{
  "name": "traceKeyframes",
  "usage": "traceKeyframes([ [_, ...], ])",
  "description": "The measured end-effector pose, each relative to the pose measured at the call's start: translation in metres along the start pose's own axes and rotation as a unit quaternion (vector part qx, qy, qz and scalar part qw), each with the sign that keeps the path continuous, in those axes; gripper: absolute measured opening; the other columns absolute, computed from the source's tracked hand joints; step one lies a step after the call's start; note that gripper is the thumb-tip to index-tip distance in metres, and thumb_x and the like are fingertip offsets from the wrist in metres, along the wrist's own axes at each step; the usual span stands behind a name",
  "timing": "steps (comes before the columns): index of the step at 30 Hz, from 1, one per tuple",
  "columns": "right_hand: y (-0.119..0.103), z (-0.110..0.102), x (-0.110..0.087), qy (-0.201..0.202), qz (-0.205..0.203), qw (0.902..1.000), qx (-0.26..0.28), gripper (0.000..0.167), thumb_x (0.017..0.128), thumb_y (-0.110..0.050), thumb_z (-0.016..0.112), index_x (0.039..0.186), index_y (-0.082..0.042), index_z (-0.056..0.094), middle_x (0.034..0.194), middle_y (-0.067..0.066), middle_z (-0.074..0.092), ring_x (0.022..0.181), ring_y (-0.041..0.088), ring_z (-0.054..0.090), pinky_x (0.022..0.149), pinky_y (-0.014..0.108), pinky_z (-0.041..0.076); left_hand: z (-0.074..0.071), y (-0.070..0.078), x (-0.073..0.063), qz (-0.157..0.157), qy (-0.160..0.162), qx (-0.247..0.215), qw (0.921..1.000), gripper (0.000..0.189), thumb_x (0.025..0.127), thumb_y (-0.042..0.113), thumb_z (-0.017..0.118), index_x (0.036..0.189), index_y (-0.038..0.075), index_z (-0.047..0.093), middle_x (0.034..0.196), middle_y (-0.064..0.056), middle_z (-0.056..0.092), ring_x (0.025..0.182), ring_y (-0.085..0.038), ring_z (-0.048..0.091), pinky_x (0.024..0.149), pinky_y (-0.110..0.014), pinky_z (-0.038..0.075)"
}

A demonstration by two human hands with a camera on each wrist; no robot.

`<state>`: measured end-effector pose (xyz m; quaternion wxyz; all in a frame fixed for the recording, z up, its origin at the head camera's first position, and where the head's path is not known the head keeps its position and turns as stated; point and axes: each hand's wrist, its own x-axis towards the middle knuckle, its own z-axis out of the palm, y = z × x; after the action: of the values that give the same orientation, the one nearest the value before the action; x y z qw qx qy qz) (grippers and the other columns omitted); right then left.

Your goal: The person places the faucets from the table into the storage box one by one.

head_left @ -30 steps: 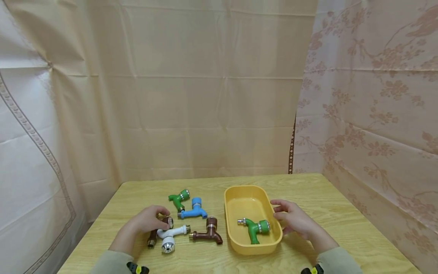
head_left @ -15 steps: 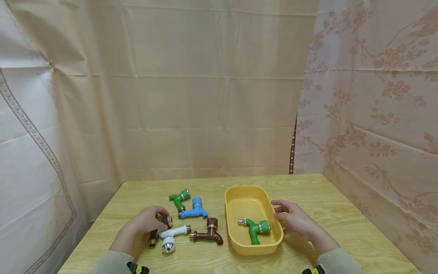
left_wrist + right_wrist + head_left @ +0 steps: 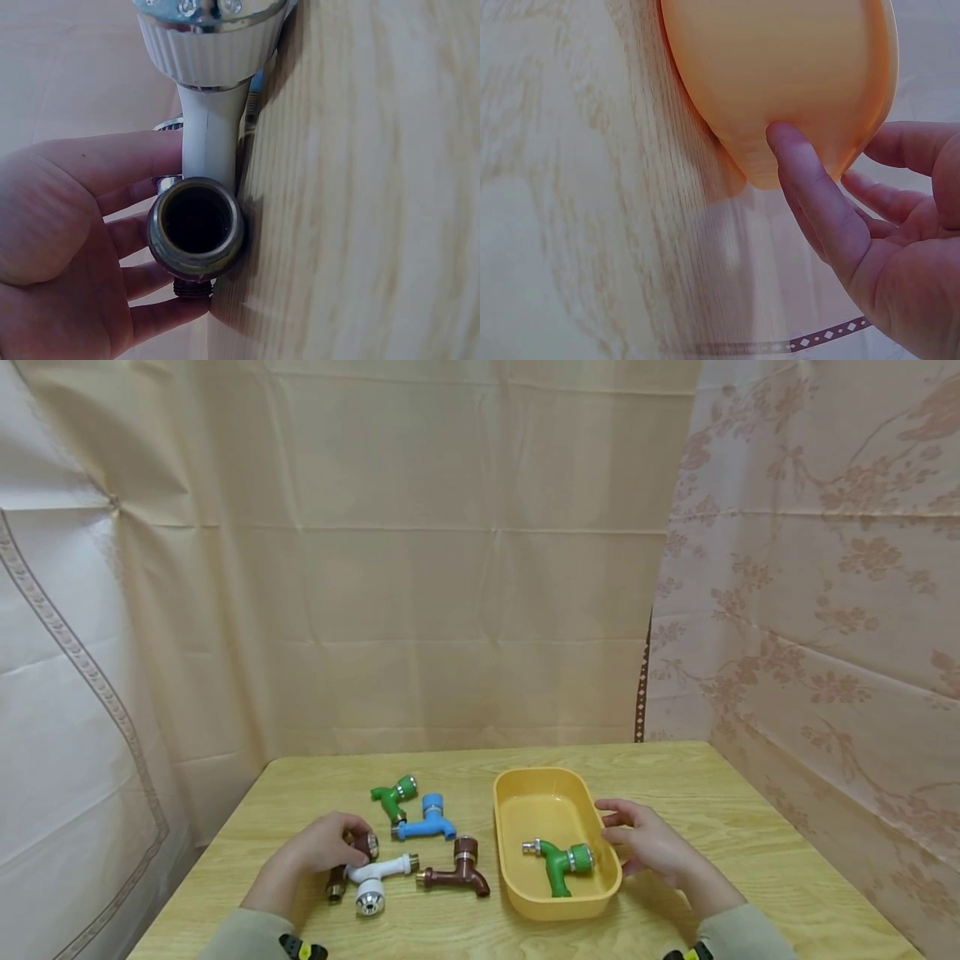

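Observation:
My left hand (image 3: 324,843) grips a brown faucet (image 3: 336,885) by its knob at the left of the table; the fingers partly hide it. In the left wrist view the faucet's round open end (image 3: 196,268) faces the camera. A white faucet (image 3: 367,874) with a chrome-capped knob lies right against it, and the thumb passes behind the white body (image 3: 214,127). At the right, my right hand (image 3: 651,843) rests its loosely extended fingers on the outer wall of a yellow tray (image 3: 555,908). Inside the tray lies a green faucet (image 3: 558,864).
Another brown faucet (image 3: 457,875) lies between the white one and the tray. Behind it are a blue faucet (image 3: 427,827) and a second green faucet (image 3: 392,799), nearly touching. The wooden table (image 3: 675,768) ends at hanging beige and floral cloths (image 3: 450,610).

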<state>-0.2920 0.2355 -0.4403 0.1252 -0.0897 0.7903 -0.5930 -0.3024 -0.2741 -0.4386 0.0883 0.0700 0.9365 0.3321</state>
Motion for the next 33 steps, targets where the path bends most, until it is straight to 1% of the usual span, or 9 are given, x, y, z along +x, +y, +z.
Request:
traceKeyframes([
  [6, 0.0003, -0.0002, -0.0007, -0.001, -0.004, 1.0000, 0.000, 0.058, 0.101, -0.007, 0.059, 0.153, 0.004, 0.035, 0.128, 0.026, 0.051, 0.089, 0.029, 0.064, 0.058, 0.041, 0.058, 0.0004, -0.0029, 0.0012, 0.010, 0.000, -0.002, 0.9999, 0.028, 0.081, 0.002, 0.083, 0.106, 0.009, 0.073, 0.091, -0.001, 0.063, 0.085, -0.019, 0.057, 0.079, -0.040, 0.051],
  [11, 0.0004, -0.0002, 0.0002, -0.001, 0.000, 1.0000, 0.006, 0.057, 0.101, -0.007, 0.058, 0.152, 0.004, 0.036, 0.128, 0.025, 0.051, 0.091, 0.029, 0.064, 0.059, 0.041, 0.059, -0.0005, -0.0039, 0.0012, 0.021, -0.007, -0.001, 0.9998, 0.026, 0.082, 0.003, 0.082, 0.106, 0.009, 0.073, 0.091, 0.000, 0.064, 0.085, -0.019, 0.058, 0.080, -0.041, 0.050],
  [15, 0.0004, -0.0003, 0.0008, -0.001, -0.001, 1.0000, 0.007, 0.056, 0.101, -0.007, 0.058, 0.153, 0.003, 0.036, 0.128, 0.025, 0.050, 0.091, 0.029, 0.064, 0.061, 0.042, 0.059, -0.0016, -0.0033, 0.0004, 0.018, -0.008, -0.001, 0.9998, 0.026, 0.082, 0.004, 0.082, 0.106, 0.009, 0.073, 0.091, 0.000, 0.064, 0.085, -0.019, 0.057, 0.079, -0.041, 0.050],
  [19, 0.0009, -0.0009, 0.0012, -0.003, -0.003, 1.0000, 0.008, 0.057, 0.101, -0.007, 0.058, 0.153, 0.003, 0.036, 0.128, 0.025, 0.050, 0.090, 0.029, 0.065, 0.060, 0.041, 0.059, -0.0023, -0.0039, 0.0003, 0.014, -0.001, -0.001, 0.9999, 0.027, 0.083, 0.005, 0.083, 0.108, 0.009, 0.073, 0.090, 0.000, 0.064, 0.084, -0.018, 0.057, 0.078, -0.040, 0.050],
  [25, 0.0018, -0.0012, 0.0014, -0.004, -0.005, 0.9999, 0.010, 0.057, 0.102, -0.008, 0.058, 0.153, 0.003, 0.036, 0.129, 0.025, 0.050, 0.089, 0.029, 0.065, 0.060, 0.041, 0.059, -0.0031, -0.0076, 0.0002, 0.034, 0.002, -0.005, 0.9994, 0.029, 0.083, 0.007, 0.082, 0.110, 0.007, 0.073, 0.087, 0.000, 0.064, 0.081, -0.018, 0.057, 0.074, -0.037, 0.049],
  [29, 0.0016, -0.0009, 0.0014, -0.003, -0.004, 1.0000, 0.007, 0.057, 0.102, -0.008, 0.058, 0.153, 0.003, 0.036, 0.128, 0.025, 0.050, 0.088, 0.029, 0.065, 0.059, 0.040, 0.059, -0.0049, -0.0075, -0.0002, 0.029, 0.006, -0.006, 0.9995, 0.032, 0.084, 0.009, 0.083, 0.115, 0.006, 0.073, 0.089, 0.000, 0.064, 0.083, -0.018, 0.057, 0.076, -0.038, 0.050],
  [33, 0.0010, -0.0005, 0.0011, -0.002, -0.005, 1.0000, 0.006, 0.057, 0.102, -0.008, 0.058, 0.153, 0.003, 0.036, 0.128, 0.025, 0.050, 0.088, 0.029, 0.065, 0.059, 0.040, 0.059, -0.0061, -0.0087, 0.0002, 0.035, 0.007, -0.005, 0.9994, 0.034, 0.084, 0.010, 0.083, 0.116, 0.006, 0.072, 0.091, 0.001, 0.064, 0.084, -0.018, 0.058, 0.077, -0.039, 0.051],
])
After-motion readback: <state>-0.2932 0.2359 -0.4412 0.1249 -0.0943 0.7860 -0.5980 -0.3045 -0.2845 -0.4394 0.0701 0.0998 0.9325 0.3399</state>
